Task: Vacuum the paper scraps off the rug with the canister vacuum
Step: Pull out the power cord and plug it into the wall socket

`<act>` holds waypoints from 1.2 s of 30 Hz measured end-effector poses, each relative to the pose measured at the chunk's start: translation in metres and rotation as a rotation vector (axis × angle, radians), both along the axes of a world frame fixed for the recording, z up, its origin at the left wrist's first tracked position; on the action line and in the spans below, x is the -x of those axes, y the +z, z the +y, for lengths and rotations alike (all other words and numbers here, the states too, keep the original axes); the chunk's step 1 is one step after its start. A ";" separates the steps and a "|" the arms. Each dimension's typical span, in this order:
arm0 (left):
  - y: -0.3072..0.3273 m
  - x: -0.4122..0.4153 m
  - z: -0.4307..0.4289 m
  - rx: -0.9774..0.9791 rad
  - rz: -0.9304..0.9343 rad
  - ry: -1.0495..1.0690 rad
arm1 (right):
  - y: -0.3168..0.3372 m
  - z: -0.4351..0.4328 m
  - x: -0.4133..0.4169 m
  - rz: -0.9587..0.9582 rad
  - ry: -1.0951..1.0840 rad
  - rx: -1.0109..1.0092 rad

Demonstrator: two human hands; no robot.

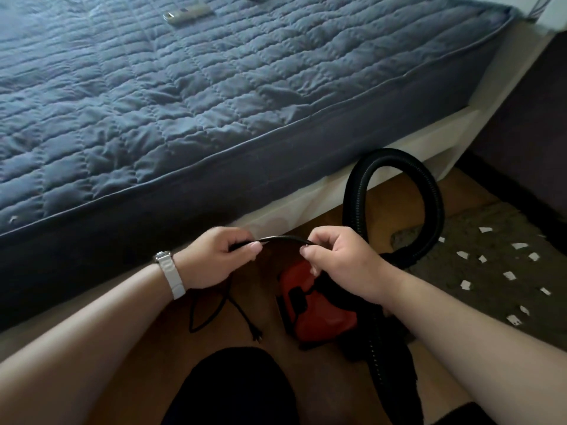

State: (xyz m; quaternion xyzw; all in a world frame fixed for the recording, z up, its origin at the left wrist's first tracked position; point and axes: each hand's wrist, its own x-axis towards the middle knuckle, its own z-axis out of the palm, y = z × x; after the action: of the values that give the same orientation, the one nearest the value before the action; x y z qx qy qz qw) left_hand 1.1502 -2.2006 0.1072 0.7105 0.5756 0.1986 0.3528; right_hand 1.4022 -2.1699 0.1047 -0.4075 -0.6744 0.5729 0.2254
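A red canister vacuum (pixel 319 314) sits on the wooden floor below my hands. Its black ribbed hose (pixel 429 191) loops up beside the bed. Both hands hold the black power cord (pixel 285 239) stretched between them: my left hand (pixel 214 256) pinches it on the left and my right hand (pixel 337 259) grips it on the right. More cord hangs below my left hand, and its plug (pixel 256 335) lies on the floor. Several white paper scraps (pixel 509 275) lie scattered on the dark grey rug (pixel 491 228) at the right.
A bed with a quilted blue cover (pixel 214 87) and a pale frame (pixel 383 167) fills the upper left. A silvery remote-like object (pixel 188 14) lies on it. A dark wall or furniture (pixel 527 118) stands at the right. My dark-clothed knee (pixel 236 391) is at the bottom.
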 end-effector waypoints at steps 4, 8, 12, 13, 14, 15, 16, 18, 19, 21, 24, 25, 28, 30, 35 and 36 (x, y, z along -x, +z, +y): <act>0.000 0.001 -0.005 0.001 0.018 -0.024 | 0.006 -0.005 0.000 -0.013 0.040 0.041; 0.023 -0.026 0.003 -0.190 -0.008 -0.111 | 0.026 -0.001 0.009 -0.052 0.060 -0.036; 0.063 -0.049 -0.005 -0.142 -0.086 -0.091 | 0.065 -0.013 0.007 -0.073 0.055 -0.045; 0.078 -0.052 -0.010 -0.110 -0.110 -0.089 | 0.077 -0.018 0.004 -0.096 0.043 -0.033; 0.092 -0.053 -0.014 -0.077 -0.127 -0.095 | 0.089 -0.023 -0.001 -0.131 0.035 -0.017; 0.106 -0.054 -0.018 -0.032 -0.136 -0.108 | 0.100 -0.028 -0.005 -0.176 0.031 0.004; 0.121 -0.055 -0.022 0.034 -0.131 -0.121 | 0.111 -0.032 -0.010 -0.230 0.031 0.030; 0.142 -0.051 -0.029 0.227 -0.057 -0.128 | 0.125 -0.039 -0.019 -0.340 0.036 0.080; 0.148 -0.046 -0.034 0.340 0.019 -0.115 | 0.130 -0.041 -0.024 -0.386 0.027 0.109; 0.156 -0.028 -0.046 0.549 0.204 -0.071 | 0.134 -0.043 -0.033 -0.475 -0.014 0.175; 0.176 0.001 -0.066 0.655 0.355 0.010 | 0.142 -0.048 -0.038 -0.567 -0.079 0.252; 0.188 0.006 -0.070 0.624 0.374 0.012 | 0.147 -0.050 -0.035 -0.585 -0.077 0.265; 0.224 0.007 -0.072 0.444 0.405 -0.062 | 0.171 -0.058 -0.014 -0.566 -0.039 0.277; 0.250 -0.001 -0.067 0.307 0.395 -0.131 | 0.199 -0.061 0.006 -0.497 -0.023 0.280; 0.319 -0.019 -0.047 0.061 0.321 -0.236 | 0.287 -0.066 0.044 -0.373 0.091 0.177; 0.333 -0.022 -0.044 0.035 0.322 -0.264 | 0.305 -0.067 0.048 -0.347 0.108 0.158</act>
State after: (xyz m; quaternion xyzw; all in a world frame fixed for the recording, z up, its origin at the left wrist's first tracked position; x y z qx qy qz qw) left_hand 1.1724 -2.2447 0.4403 0.7960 0.5298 0.0245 0.2917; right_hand 1.3545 -2.2371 0.4101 -0.4799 -0.6770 0.5565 0.0421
